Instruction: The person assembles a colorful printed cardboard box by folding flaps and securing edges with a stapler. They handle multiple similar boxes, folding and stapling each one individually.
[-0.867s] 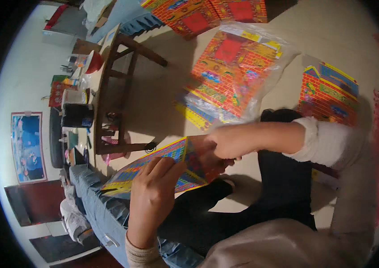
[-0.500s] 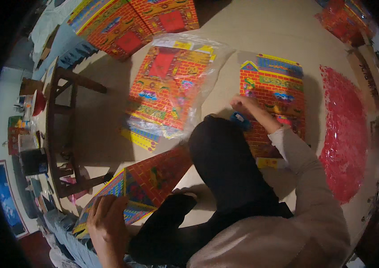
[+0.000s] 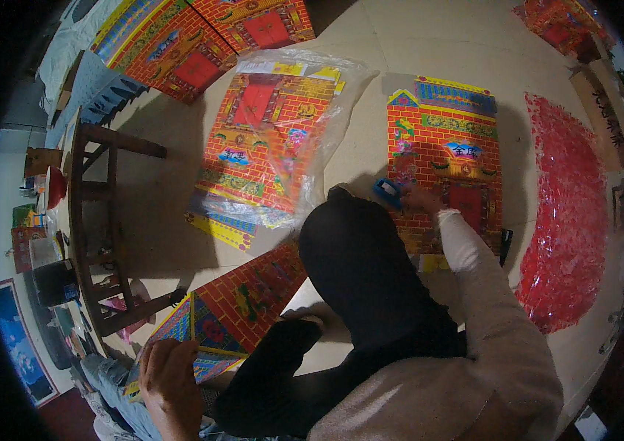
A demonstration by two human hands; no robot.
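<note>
I see the left grip curled at the folded card; I cannot tell its hold. Right grip, blurred, closure unreadable: beside the blue item, left edge of the panel.

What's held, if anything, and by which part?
The left hand overlaps patterned cardboard, the right hand is near a blue object; any hold can't be told.

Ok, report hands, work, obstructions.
Left hand curled at red-and-blue printed cardboard sheet, grip unclear. Right hand over flat red brick-print panel, beside small blue object, contact unclear. Black-trousered knee between hands.
</note>
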